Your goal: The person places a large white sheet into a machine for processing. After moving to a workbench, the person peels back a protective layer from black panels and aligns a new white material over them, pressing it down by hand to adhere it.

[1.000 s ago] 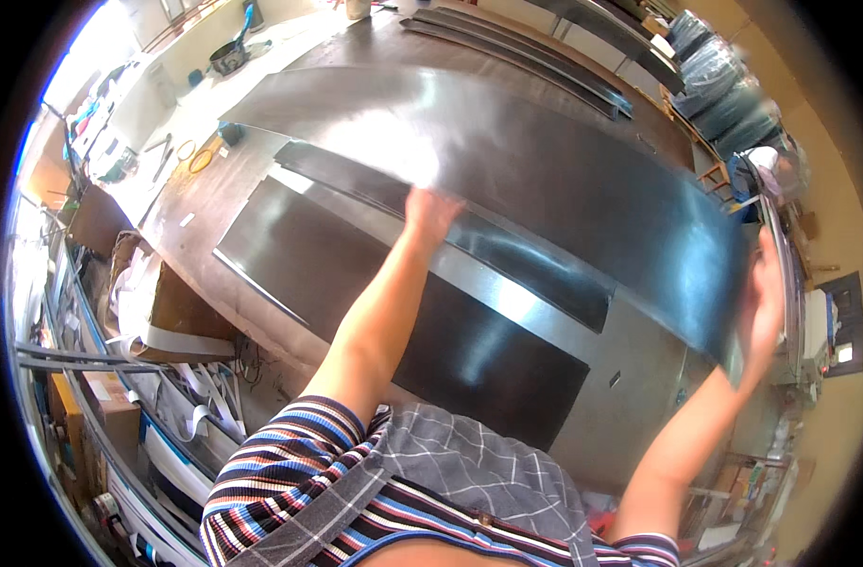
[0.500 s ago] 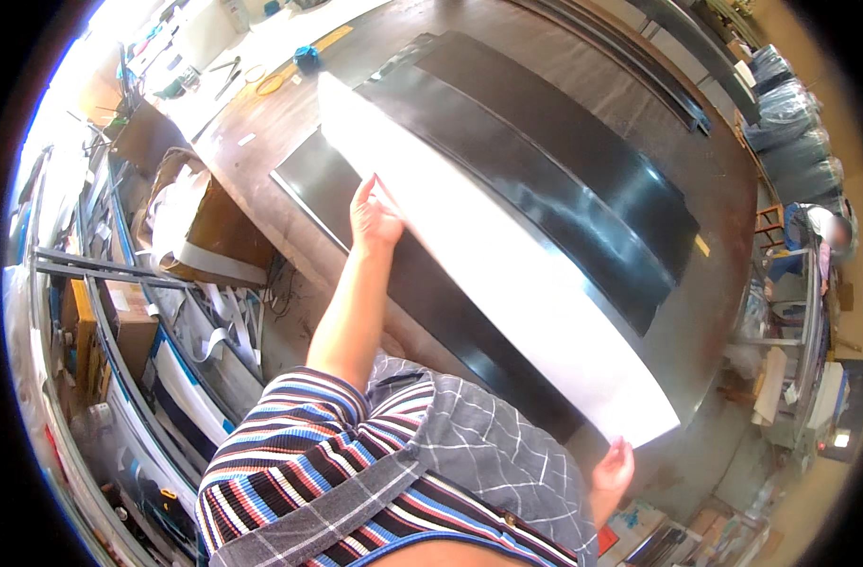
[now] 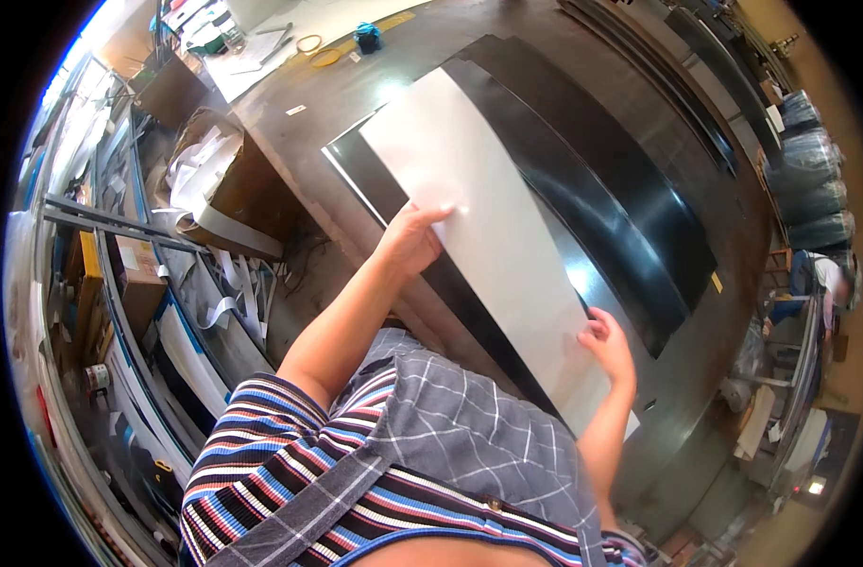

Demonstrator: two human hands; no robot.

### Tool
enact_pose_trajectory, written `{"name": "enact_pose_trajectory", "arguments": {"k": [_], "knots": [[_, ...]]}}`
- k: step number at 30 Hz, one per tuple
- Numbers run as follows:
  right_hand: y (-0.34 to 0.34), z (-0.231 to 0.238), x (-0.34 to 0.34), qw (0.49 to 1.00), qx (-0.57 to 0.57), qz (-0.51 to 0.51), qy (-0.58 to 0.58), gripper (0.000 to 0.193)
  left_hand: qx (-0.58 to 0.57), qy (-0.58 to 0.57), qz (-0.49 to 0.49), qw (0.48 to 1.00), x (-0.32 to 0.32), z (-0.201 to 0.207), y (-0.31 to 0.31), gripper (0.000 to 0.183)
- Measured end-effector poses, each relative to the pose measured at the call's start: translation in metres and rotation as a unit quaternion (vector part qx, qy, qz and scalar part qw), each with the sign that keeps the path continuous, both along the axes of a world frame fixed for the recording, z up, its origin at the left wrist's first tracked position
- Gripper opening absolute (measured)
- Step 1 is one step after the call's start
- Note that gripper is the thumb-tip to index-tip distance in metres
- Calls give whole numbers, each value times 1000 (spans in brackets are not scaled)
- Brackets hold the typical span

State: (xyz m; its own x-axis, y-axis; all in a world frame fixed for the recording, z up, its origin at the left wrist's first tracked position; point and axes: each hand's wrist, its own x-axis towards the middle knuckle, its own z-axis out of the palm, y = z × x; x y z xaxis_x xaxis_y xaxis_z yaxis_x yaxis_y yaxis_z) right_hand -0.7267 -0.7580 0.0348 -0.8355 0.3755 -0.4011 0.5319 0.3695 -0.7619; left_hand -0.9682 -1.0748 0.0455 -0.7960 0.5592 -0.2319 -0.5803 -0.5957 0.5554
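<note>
A long white sheet (image 3: 493,208) lies slantwise in front of me, above glossy dark panels. My left hand (image 3: 412,238) grips its near edge, the thumb pressed on top and the fingers out of sight underneath. My right hand (image 3: 608,345) pinches the far edge closer to the sheet's right end, fingertips curled at the rim. Beneath and beyond the sheet are stacked dark panels (image 3: 582,161). Another dark panel (image 3: 461,300) shows along the sheet's near side. My right forearm hides part of the sheet's right end.
The dark worktable (image 3: 431,47) carries a blue-wrapped item (image 3: 366,38) and tape rolls (image 3: 325,58) at its far left. On the left stand a cardboard box (image 3: 252,189) of white scraps and a metal rack (image 3: 119,227). Another person (image 3: 819,279) is at far right.
My right hand has moved from the sheet's right end corner to its far edge. The sheet now faces up more flatly, and my left thumb lies over it. The view has shifted slightly.
</note>
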Motion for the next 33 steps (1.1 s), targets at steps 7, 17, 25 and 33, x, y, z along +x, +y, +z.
{"name": "enact_pose_trajectory", "arguments": {"k": [7,17,25,33], "knots": [[28,-49,-66,973,-152,110,-131,19,-656,351,133,655,-40,-67,-50,37],[3,-32,-83,986,-124,88,-70,34,-717,486,-1,500,-2,-85,-53,68],[4,-39,-90,988,-116,93,-43,39,-711,473,1,521,-5,-68,-39,85],[10,-44,-88,990,-88,97,-59,39,-719,476,-14,506,-2,-67,-33,84]]}}
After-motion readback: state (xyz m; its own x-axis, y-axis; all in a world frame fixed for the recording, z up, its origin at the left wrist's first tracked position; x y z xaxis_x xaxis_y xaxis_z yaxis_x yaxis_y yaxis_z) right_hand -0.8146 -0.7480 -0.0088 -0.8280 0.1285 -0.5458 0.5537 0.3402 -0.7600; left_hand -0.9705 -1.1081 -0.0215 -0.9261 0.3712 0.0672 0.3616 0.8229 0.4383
